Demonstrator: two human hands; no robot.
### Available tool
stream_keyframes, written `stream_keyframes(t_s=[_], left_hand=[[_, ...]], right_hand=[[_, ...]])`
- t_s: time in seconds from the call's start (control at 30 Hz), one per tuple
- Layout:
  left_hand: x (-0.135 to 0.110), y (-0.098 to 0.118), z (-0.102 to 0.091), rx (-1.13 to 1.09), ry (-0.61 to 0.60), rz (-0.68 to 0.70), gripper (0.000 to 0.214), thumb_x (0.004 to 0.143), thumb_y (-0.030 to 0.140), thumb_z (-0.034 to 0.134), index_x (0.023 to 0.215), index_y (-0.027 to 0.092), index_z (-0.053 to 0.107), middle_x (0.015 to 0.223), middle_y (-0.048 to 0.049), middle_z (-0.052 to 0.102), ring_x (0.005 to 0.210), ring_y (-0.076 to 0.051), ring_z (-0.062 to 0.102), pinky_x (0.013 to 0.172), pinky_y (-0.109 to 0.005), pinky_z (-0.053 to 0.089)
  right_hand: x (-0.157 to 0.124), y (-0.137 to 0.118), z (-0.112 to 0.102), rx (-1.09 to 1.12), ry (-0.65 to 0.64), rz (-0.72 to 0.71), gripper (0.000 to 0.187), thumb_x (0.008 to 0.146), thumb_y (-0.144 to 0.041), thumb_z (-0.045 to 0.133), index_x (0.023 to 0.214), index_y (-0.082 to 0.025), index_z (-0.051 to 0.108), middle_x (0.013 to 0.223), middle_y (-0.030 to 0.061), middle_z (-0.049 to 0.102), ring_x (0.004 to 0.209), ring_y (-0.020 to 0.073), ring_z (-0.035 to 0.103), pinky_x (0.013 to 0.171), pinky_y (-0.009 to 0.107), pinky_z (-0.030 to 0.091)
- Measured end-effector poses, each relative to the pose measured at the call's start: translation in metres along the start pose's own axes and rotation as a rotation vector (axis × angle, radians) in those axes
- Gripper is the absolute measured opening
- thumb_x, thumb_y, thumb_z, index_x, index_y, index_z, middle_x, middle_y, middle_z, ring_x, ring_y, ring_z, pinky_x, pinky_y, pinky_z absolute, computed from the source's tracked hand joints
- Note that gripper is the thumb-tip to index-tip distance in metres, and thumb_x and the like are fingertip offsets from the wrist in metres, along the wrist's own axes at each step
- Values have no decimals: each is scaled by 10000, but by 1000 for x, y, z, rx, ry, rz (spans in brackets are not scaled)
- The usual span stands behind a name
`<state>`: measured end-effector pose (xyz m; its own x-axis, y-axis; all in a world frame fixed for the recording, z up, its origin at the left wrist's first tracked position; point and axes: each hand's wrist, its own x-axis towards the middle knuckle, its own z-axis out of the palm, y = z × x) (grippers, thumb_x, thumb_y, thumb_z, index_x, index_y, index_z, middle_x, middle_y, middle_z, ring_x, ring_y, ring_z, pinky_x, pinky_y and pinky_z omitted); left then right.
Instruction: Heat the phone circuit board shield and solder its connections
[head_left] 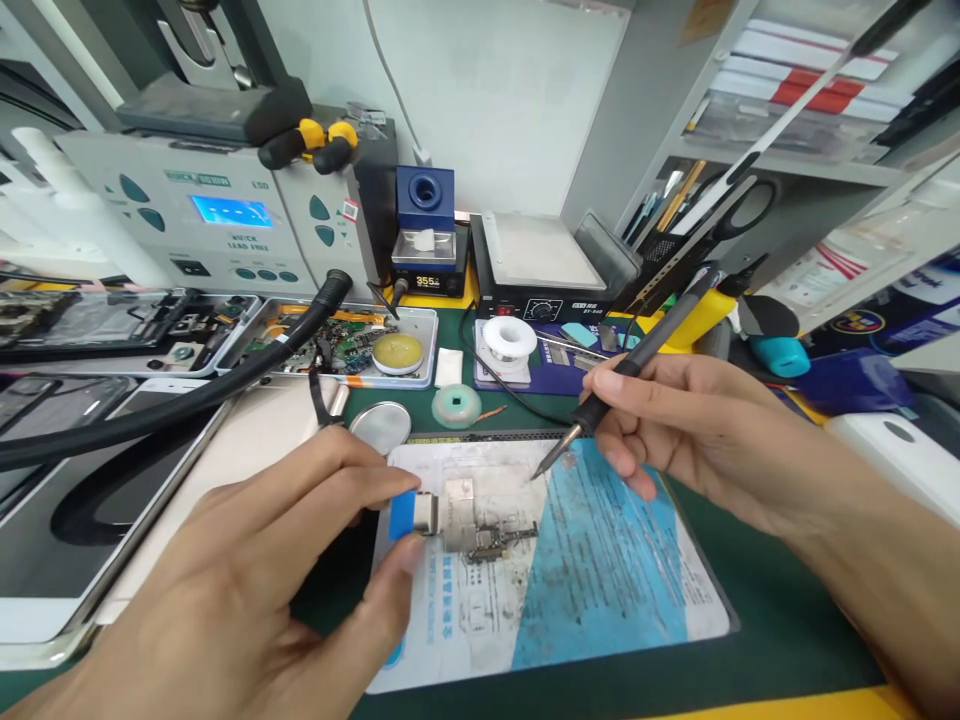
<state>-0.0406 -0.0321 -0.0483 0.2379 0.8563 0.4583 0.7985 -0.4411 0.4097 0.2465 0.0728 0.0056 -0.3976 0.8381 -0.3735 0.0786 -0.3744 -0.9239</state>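
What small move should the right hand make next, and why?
Perhaps have the right hand ease the soldering iron toward the small circuit board: the left hand pinches the blue-tabbed part, while the iron's tip points down, apart from the board.

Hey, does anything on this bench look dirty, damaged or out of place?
Yes, the white-and-blue mat: dark smudges spoil its printed surface, including near the soldering iron in the right hand. I can't tell whether they're scorch marks or grime. I see no obvious spill.
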Motion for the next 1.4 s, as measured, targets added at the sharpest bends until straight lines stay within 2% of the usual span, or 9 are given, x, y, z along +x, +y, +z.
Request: stream_keyframes(t_s=[0.1, 0.23, 0.33, 0.5, 0.7, 0.87, 1.13, 1.3, 1.4], left_hand=[[-3, 0, 2, 40, -15, -16, 268, 955, 358, 650, 1217, 307, 657, 1192, -17, 677, 873, -153, 726, 653, -192, 616], [-2, 0, 3, 21, 13, 8, 344, 952, 317, 656, 1293, 294, 627, 1197, -38, 677, 813, -154, 728, 613, -203, 620], [1, 1, 1, 28, 1, 44, 323, 952, 282, 651, 1274, 283, 631, 1207, -46, 672, 908, -174, 727, 675, -214, 622], [6, 3, -2, 0, -27, 120, 297, 941, 167, 655, 1219, 272, 644, 1160, -24, 642, 986, -136, 674, 855, -214, 553], [4, 2, -3, -8, -79, 114, 302, 936, 160, 669, 1220, 256, 632, 1184, -29, 619, 998, -137, 657, 835, -233, 521], [5, 2, -1, 16, -69, 120, 276, 946, 172, 652, 1207, 261, 638, 1170, -30, 630, 958, -141, 672, 793, -236, 535], [7, 2, -3, -1, -69, 138, 288, 937, 158, 648, 1207, 255, 630, 1146, -45, 640, 940, -153, 677, 777, -242, 550], [13, 5, 0, -48, -9, 87, 224, 918, 320, 680, 1140, 287, 690, 1028, -50, 691, 884, -212, 706, 709, -281, 592], [20, 9, 4, -94, 34, 63, 261, 886, 436, 713, 1103, 290, 723, 958, -57, 695, 869, -237, 712, 696, -300, 608]], right_hand=[[1, 0, -2, 52, 26, -17, 269, 784, -356, 954, 788, -142, 790, 642, 42, 754, 508, 111, 689, 488, 163, 584], [1, 0, -2, 102, 112, -95, 299, 709, -258, 1000, 935, -173, 823, 730, -1, 756, 576, 116, 722, 560, 193, 636], [0, 1, 1, 93, 128, -119, 292, 702, -261, 1001, 915, -171, 822, 780, 0, 757, 624, 128, 749, 613, 209, 653], [-3, 4, 7, 32, 46, -102, 354, 666, -236, 1017, 928, -171, 787, 709, -20, 749, 547, 151, 758, 541, 209, 612], [-4, 7, 10, 33, 54, -120, 357, 667, -248, 1016, 905, -167, 764, 656, -33, 730, 516, 148, 748, 522, 205, 590], [-3, 8, 13, 1, 111, -127, 371, 632, -204, 1017, 901, -168, 764, 661, -33, 725, 498, 155, 735, 520, 227, 578], [-3, 10, 12, -72, 117, -124, 337, 677, -222, 986, 934, -189, 772, 718, -27, 735, 529, 155, 746, 533, 225, 571], [-2, 9, 14, -63, 133, -121, 352, 658, -210, 995, 925, -185, 767, 723, -25, 735, 529, 158, 749, 526, 221, 587], [-3, 9, 14, -39, 134, -125, 348, 650, -206, 997, 907, -184, 763, 706, -31, 727, 519, 160, 745, 514, 225, 596]])
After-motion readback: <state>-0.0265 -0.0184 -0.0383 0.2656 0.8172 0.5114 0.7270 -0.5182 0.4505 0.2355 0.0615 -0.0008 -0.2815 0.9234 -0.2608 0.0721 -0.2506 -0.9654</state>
